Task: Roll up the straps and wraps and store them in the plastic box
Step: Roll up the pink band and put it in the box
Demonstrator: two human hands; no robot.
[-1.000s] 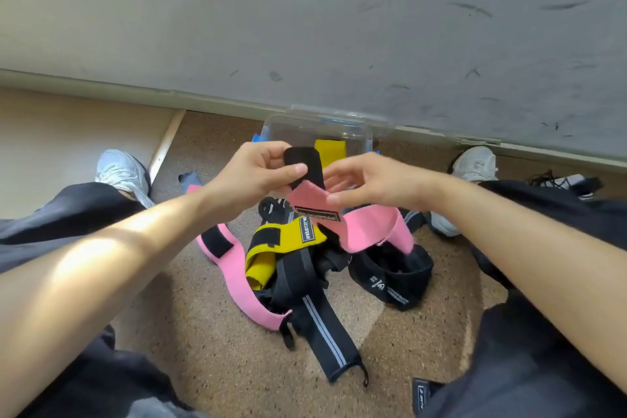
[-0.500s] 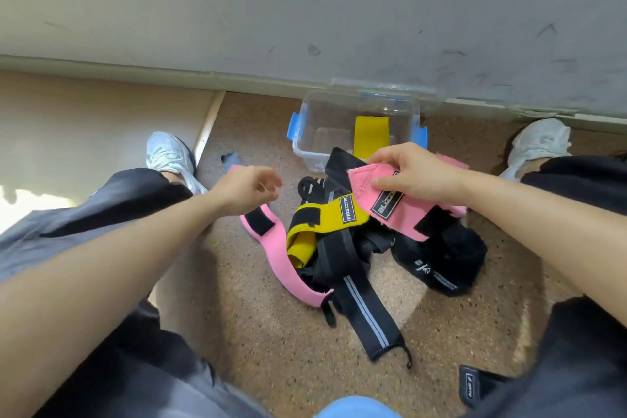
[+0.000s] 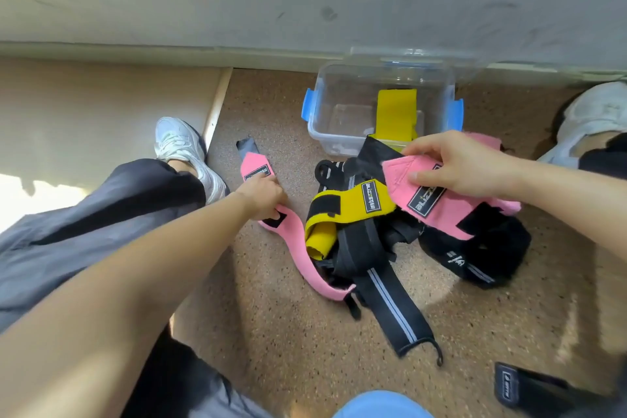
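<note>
Two pink fabric wraps: the right hand (image 3: 464,168) pinches one (image 3: 437,204), the left hand (image 3: 263,195) grips the other (image 3: 298,248), fingertips hidden.

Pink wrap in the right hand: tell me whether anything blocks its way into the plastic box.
Nothing visible blocks it. The right hand holds the pink wrap just in front of the plastic box, which stands open and holds only a yellow wrap.

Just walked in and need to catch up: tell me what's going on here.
A person sits on the floor sorting a pile of straps. The right hand holds one pink wrap; the left hand is on a second pink wrap lying on the floor. The plastic box holds one yellow wrap.
</note>
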